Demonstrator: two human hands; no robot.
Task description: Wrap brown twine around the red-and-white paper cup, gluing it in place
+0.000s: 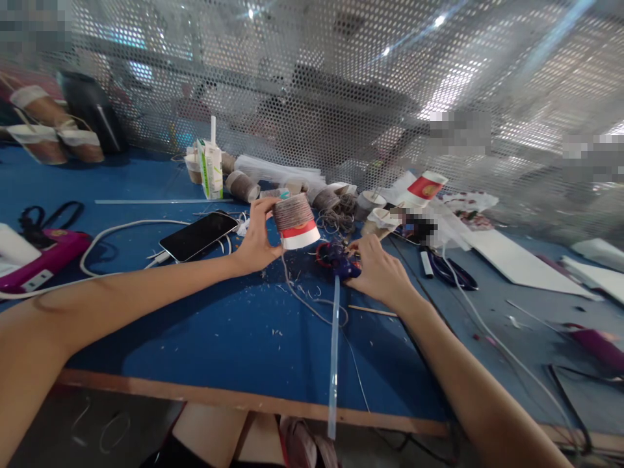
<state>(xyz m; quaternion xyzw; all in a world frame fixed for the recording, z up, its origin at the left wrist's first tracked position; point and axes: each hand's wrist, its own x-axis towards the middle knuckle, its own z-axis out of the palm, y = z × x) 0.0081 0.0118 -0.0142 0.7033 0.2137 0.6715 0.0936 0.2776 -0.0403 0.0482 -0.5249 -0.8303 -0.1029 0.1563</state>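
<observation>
My left hand (pixel 258 240) is closed around a paper cup (pixel 299 235), partly wrapped in grey-brown twine with a red and white band left bare. A loose strand of twine (pixel 305 302) trails from the cup onto the table. My right hand (pixel 380 270) grips a dark blue glue gun (pixel 336 257) just right of the cup. From the gun's rear a long translucent glue stick (pixel 334 357) sticks out towards me, past the table edge. The gun's nozzle is hard to make out, and my right fingertips are partly hidden.
A black phone (pixel 199 236) with a white cable lies left. Behind stand a drink carton (pixel 211 169), several wrapped cups (pixel 242 186) and a heap of twine (pixel 338 213). A magenta power strip (pixel 46 260) is far left; scissors (pixel 451 268) lie right. A perforated metal screen (pixel 273 84) closes the back.
</observation>
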